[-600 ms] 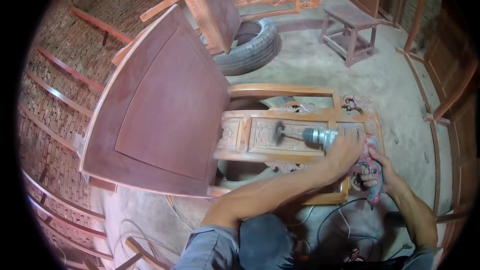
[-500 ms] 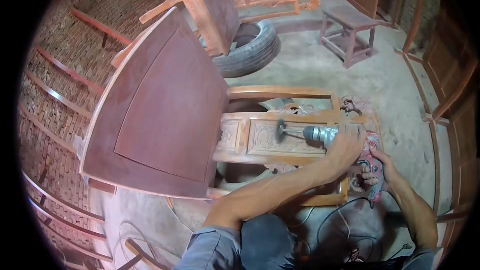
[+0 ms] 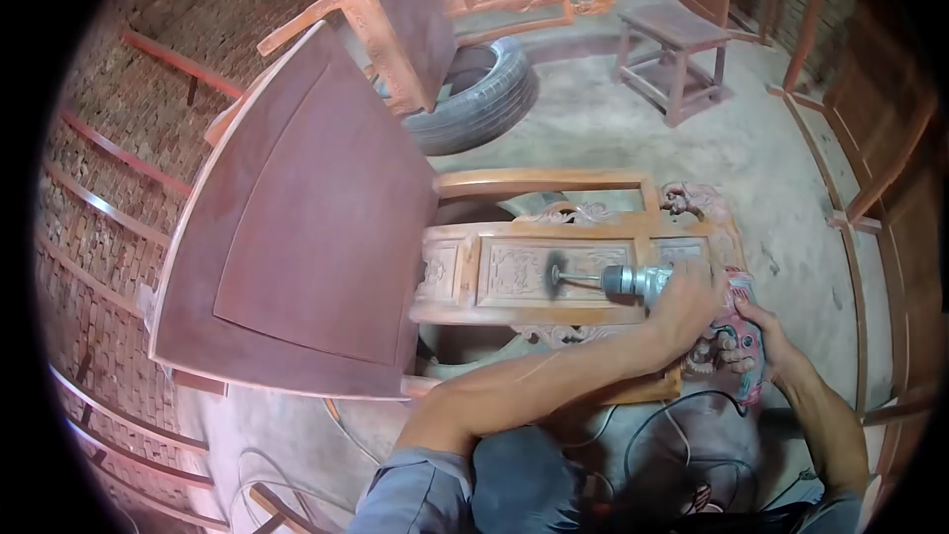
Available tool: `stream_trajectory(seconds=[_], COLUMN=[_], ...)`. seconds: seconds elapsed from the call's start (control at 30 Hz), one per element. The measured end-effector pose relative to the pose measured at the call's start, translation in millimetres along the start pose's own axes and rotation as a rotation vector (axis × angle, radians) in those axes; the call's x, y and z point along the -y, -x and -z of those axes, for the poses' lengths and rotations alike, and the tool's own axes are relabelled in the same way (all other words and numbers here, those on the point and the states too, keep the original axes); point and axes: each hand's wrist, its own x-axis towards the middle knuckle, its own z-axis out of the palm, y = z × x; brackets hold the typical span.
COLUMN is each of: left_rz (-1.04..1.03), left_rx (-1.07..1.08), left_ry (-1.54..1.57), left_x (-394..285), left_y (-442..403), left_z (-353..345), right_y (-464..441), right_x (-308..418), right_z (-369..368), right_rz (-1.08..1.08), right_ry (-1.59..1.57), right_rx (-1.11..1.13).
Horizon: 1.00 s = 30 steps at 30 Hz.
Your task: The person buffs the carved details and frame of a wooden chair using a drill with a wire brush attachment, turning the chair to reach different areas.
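A red power drill (image 3: 741, 302) with a silver chuck (image 3: 625, 281) lies across the wooden chair back. My left hand (image 3: 690, 302) is closed over the front of its body, behind the chuck. My right hand (image 3: 756, 341) is wrapped round its handle at the right. A thin shaft carries a dark round brush (image 3: 556, 275), blurred, over the carved panel (image 3: 509, 272) of the chair back. The broad brown seat (image 3: 316, 227) stands up at the left, joined to the back. Carved scrollwork (image 3: 692, 200) shows beyond the drill.
Behind lies a tyre (image 3: 474, 104) with another wooden chair (image 3: 395, 40) on it. A small stool (image 3: 677, 49) stands at the upper right. Cables (image 3: 643, 425) run over the floor near my legs. Wooden rails (image 3: 129, 153) lean by the brick wall; panels (image 3: 880, 138) line the right.
The chairs, tyre and stool have shifted slightly left in the view. The brush sits a little further right over the carved panel. Both hands keep their hold on the drill.
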Motion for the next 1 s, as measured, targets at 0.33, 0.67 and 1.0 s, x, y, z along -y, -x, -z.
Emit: stream_trajectory(seconds=[0.33,0.67,1.0], left_rz=[-0.002,0.049,0.052], left_rx=[0.085,0.076,0.038], left_ry=[-0.03,0.025,0.044], left_x=[-9,-31,-21], left_y=[-17,-29,-24], left_z=[5,-3,-6], right_y=[-4,-6,-14], right_x=[6,-2,-7], right_z=[20,45,42], right_rz=[0.019,0.04,0.004], right_ry=[-0.044,-0.124,-0.188], right_rx=[0.056,0.037,0.101])
